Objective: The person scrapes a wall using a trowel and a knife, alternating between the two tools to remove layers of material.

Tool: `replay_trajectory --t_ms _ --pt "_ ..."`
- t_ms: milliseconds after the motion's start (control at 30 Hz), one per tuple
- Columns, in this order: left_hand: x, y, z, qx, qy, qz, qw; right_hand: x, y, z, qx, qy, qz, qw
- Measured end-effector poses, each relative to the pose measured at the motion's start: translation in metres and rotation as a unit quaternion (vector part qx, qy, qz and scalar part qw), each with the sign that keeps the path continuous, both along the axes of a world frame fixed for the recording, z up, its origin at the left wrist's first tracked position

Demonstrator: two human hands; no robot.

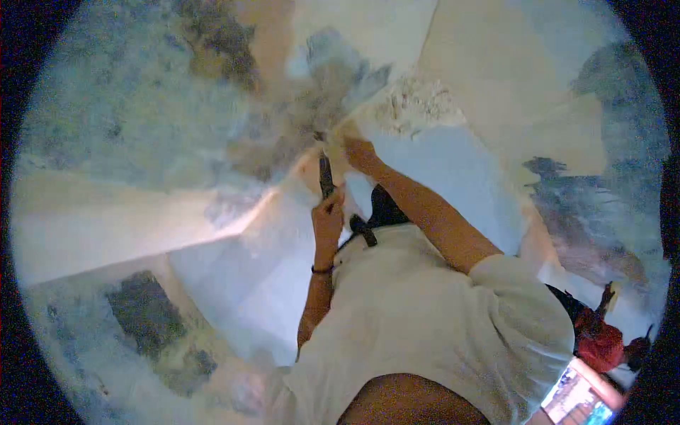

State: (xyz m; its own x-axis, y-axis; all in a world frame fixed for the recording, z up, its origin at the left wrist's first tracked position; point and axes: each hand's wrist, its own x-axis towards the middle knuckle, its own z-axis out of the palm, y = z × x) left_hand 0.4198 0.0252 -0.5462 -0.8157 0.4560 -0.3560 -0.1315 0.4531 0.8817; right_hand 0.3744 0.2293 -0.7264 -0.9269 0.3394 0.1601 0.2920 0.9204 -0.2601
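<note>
Hands at a damaged white wall; no legible writing or labels.
Left hand (328, 216) clamped on a dark tool (325, 177), pointing to 12 o'clock; right hand (359, 152) pressed against rough plaster (414, 106), grip undeterminable.

A single fisheye view from the camera on your head, framed by a dark circular border, looks close along your raised arms at a pale wall (460, 177).

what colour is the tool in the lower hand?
Dark, black or near-black tool, gripped in the hand against pale plaster; head view.
</note>
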Motion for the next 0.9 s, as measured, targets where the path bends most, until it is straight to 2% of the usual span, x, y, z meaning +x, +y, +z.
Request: replay_trajectory --t_ms 100,167,300,333,367,400,500,533,567,633,667,733,833,867,900 --pt "0.003 0.008 0.022 0.052 0.013 0.032 0.998 -0.034 -0.006 -0.045 0.006 0.027 0.070 0.997" --pt "-0.001 0.017 0.033 0.050 -0.017 0.064 0.997 -0.039 -0.014 -0.051 0.007 0.067 0.099 0.993" --pt "-0.008 0.022 0.042 0.000 -0.051 0.124 0.991 -0.005 -0.041 -0.021 0.008 0.175 0.096 0.980" --pt "-0.007 0.029 0.042 -0.020 -0.064 0.135 0.989 0.003 -0.033 -0.017 -0.005 0.139 0.092 0.986" --pt "0.001 0.039 0.043 0.014 -0.025 0.122 0.992 0.011 -0.024 -0.011 -0.017 0.103 0.087 0.991" --pt "0.002 0.044 0.039 0.052 0.010 0.109 0.993 0.003 -0.014 -0.012 -0.038 0.008 0.086 0.996" --pt "0.000 0.072 0.043 0.049 -0.028 0.124 0.991 -0.030 0.008 -0.013 -0.072 -0.197 0.026 0.978" --pt "-0.051 0.028 0.049 0.061 -0.052 0.118 0.990 -0.079 -0.029 -0.005 -0.060 -0.260 -0.020 0.964" --pt "-0.058 0.022 0.047 0.077 -0.085 0.127 0.985 -0.085 -0.040 -0.005 -0.003 -0.249 -0.007 0.968" --pt "-0.071 0.021 0.047 0.064 -0.059 0.131 0.988 -0.093 -0.056 -0.002 0.115 -0.219 0.021 0.969" --pt "-0.059 0.043 0.037 0.055 -0.045 0.138 0.988 -0.086 -0.040 -0.011 0.135 -0.272 0.080 0.950" --pt "-0.061 0.060 0.039 0.047 -0.034 0.137 0.989 -0.096 -0.024 0.034 0.173 -0.379 0.191 0.889" --pt "-0.062 0.068 0.044 0.082 -0.044 0.151 0.984 -0.111 -0.024 0.009 0.215 -0.352 0.187 0.892" --pt "-0.062 0.069 0.045 0.100 -0.053 0.159 0.981 -0.119 -0.023 -0.017 0.219 -0.314 0.144 0.912" --pt "-0.062 0.071 0.046 0.046 0.008 0.145 0.988 -0.131 -0.024 -0.052 0.222 -0.274 0.101 0.930"
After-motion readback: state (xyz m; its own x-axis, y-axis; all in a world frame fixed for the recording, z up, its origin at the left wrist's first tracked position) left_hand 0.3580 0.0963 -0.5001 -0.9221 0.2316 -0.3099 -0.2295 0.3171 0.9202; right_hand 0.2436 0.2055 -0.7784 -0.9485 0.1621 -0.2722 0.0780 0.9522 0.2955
